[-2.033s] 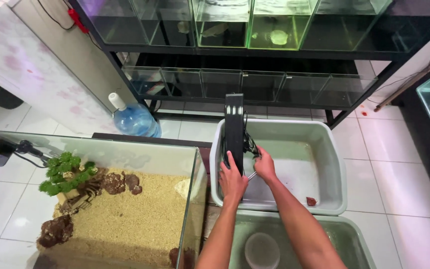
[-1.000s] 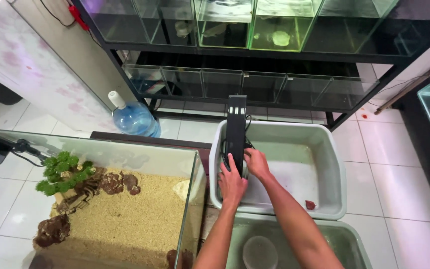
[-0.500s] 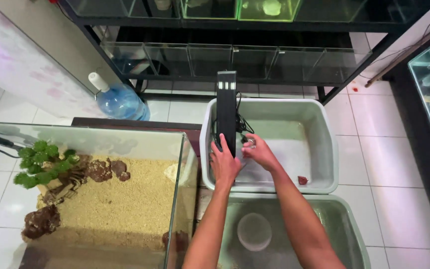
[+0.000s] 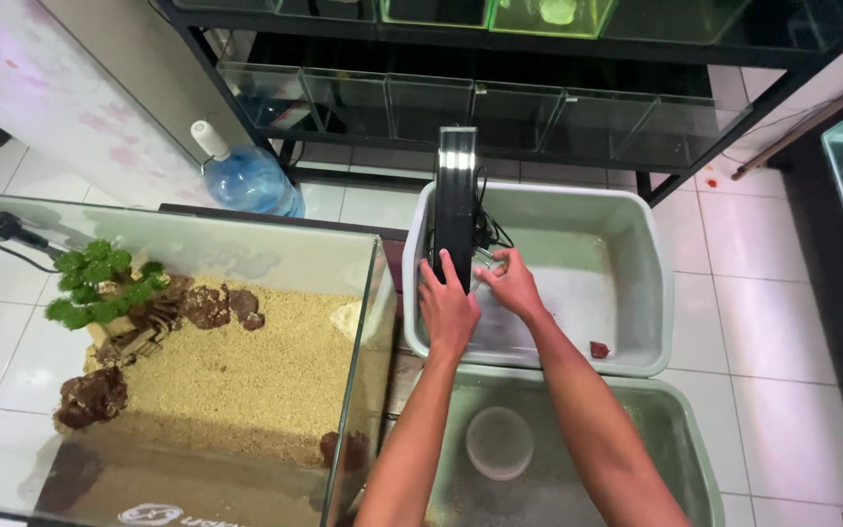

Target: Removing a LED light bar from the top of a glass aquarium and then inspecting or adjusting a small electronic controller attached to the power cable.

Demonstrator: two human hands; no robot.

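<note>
Left hand in closed grip on black aquarium light bar, right hand pinching its cord over grey plastic tub, glass aquarium with sand alongside

A small white label sits on the glass tank at about 7 o'clock, near the bottom edge. No packages, signs or screens show.

Head camera—close, looking steeply down at tubs.
</note>
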